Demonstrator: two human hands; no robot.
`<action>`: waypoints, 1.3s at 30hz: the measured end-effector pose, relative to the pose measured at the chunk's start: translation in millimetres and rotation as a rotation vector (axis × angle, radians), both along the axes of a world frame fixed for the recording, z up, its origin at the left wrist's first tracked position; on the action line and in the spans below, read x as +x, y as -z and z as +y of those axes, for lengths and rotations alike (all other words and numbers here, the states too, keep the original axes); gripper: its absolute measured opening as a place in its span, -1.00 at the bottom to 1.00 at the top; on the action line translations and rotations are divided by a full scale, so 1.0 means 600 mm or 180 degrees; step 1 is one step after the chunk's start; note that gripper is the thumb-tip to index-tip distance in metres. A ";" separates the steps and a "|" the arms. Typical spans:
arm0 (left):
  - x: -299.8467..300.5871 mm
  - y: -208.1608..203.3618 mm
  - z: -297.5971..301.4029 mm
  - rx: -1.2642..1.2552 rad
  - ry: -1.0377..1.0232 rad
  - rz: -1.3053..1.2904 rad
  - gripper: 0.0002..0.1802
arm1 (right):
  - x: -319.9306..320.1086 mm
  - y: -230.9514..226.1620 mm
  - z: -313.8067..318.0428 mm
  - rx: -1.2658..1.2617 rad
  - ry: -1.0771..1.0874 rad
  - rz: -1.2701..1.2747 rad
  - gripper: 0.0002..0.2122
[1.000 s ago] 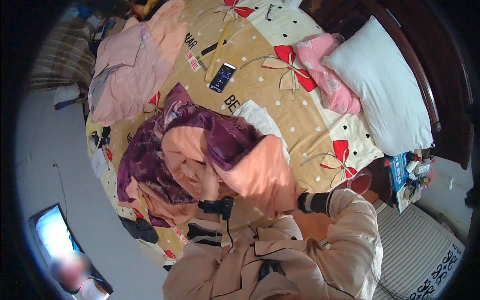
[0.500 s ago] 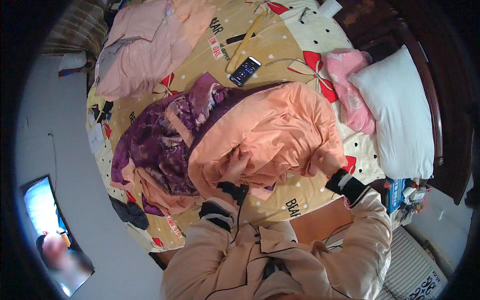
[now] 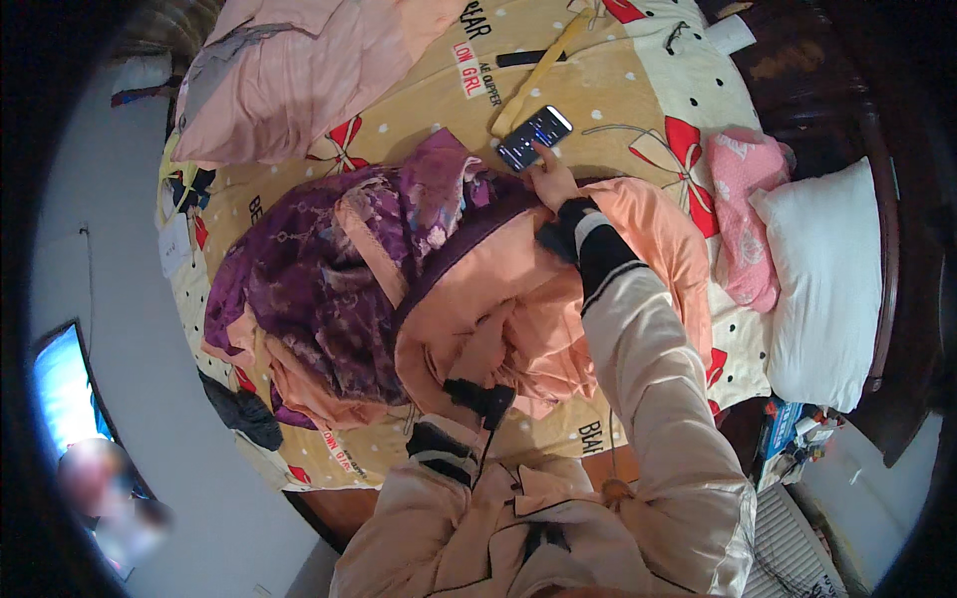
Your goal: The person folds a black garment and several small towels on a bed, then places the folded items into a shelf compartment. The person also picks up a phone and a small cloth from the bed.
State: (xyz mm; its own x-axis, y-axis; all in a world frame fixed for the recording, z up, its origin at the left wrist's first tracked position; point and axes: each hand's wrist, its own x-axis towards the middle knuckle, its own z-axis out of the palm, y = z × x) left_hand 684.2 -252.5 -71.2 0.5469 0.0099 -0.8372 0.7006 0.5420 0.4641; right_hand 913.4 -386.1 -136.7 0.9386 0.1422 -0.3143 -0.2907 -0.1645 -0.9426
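A bulky purple floral garment (image 3: 329, 259) with a shiny peach lining lies bunched on the bed. The lining is turned outward on the right. Sunk among the peach folds, my left hand (image 3: 482, 357) closes on the cloth; its fingertips are partly hidden. My right hand (image 3: 553, 183) reaches over the garment to a smartphone (image 3: 520, 149) lying flat with its screen lit. One index finger is stretched out and touches the screen, and nothing is held in that hand. A dark strap with a black device (image 3: 485, 401) and a cable is on my left wrist.
Pink clothing (image 3: 269, 95) lies at the far left of the bed. Beyond the phone are a yellow strip (image 3: 533, 85) and a black bar-shaped object (image 3: 531, 58). A white pillow (image 3: 827, 284) and a pink cloth (image 3: 743, 214) are at right. Dark cloth (image 3: 239, 411) lies at the near left.
My right hand has let go of the peach lining and moved forward and left to the phone. My left hand stays in the folds. The view has shifted slightly.
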 end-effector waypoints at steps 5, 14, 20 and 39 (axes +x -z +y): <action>-0.002 0.000 -0.002 -0.0041 -0.0347 -0.0143 -0.89 | 0.040 0.077 0.024 -0.1917 -0.0502 -0.0023 -0.35; 0.006 0.040 0.019 -0.0183 -0.0137 -0.0133 -0.80 | 0.053 0.089 0.036 -0.1780 -0.0700 0.0089 -0.36; 0.016 -0.005 0.003 -0.0206 -0.0368 0.0312 -0.87 | 0.065 0.110 0.040 -0.1653 -0.0704 0.0089 -0.37; 0.000 -0.076 -0.010 0.0338 0.0493 0.0554 -0.79 | -0.209 -0.074 -0.057 0.0849 0.0491 -0.0010 -0.76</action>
